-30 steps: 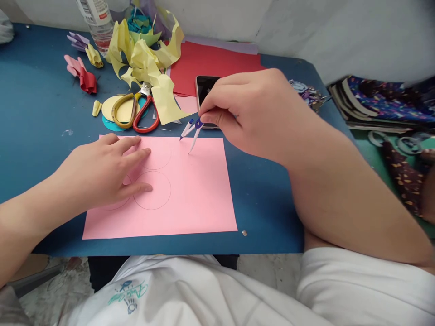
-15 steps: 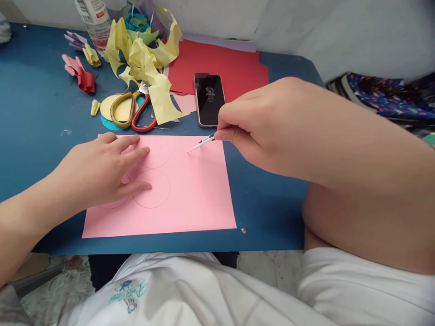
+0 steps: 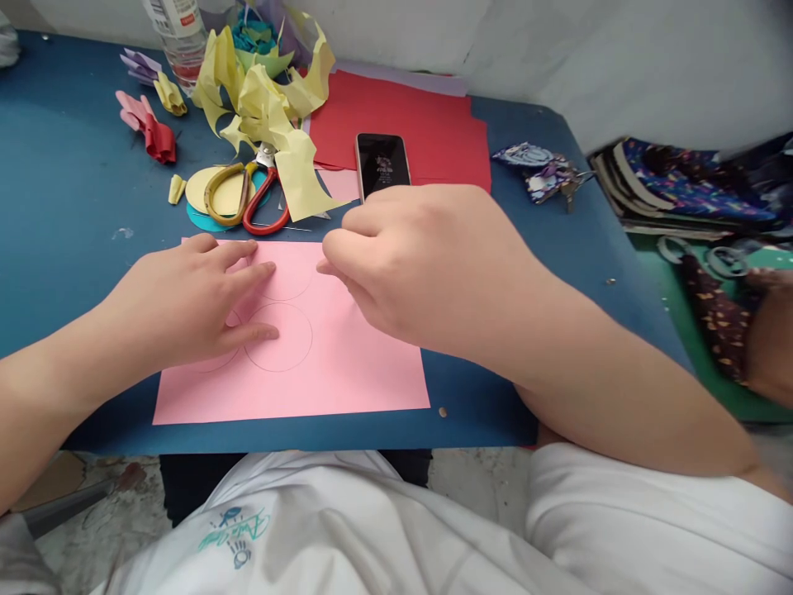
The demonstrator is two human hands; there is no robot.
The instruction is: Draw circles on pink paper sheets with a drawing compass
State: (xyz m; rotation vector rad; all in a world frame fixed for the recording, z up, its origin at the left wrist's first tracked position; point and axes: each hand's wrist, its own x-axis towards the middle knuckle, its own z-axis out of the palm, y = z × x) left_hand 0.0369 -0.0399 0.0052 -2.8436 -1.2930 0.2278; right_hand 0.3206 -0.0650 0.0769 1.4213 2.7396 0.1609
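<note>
A pink paper sheet [image 3: 347, 372] lies on the blue table [image 3: 74, 190] with pencilled circles [image 3: 278, 337] drawn on its left half. My left hand [image 3: 179, 306] lies flat on that half, fingers spread, touching the circles. My right hand [image 3: 421, 264] hovers low over the sheet's upper middle. Its fingers are curled into a pinch, thumb and forefinger close to my left fingertips. The small compass it held earlier is hidden under the hand.
Behind the sheet lie a black phone [image 3: 382, 161], red-and-yellow scissors [image 3: 248, 198], yellow paper scraps [image 3: 266, 91], red paper [image 3: 396, 107] and a bottle [image 3: 177, 33]. Patterned fabric [image 3: 681, 190] is piled at the right, where another person's hand [image 3: 768, 339] shows.
My right hand swung the compass round on the pink sheet, then dropped lower and moved left toward my left fingertips, covering the compass. My left hand stayed put.
</note>
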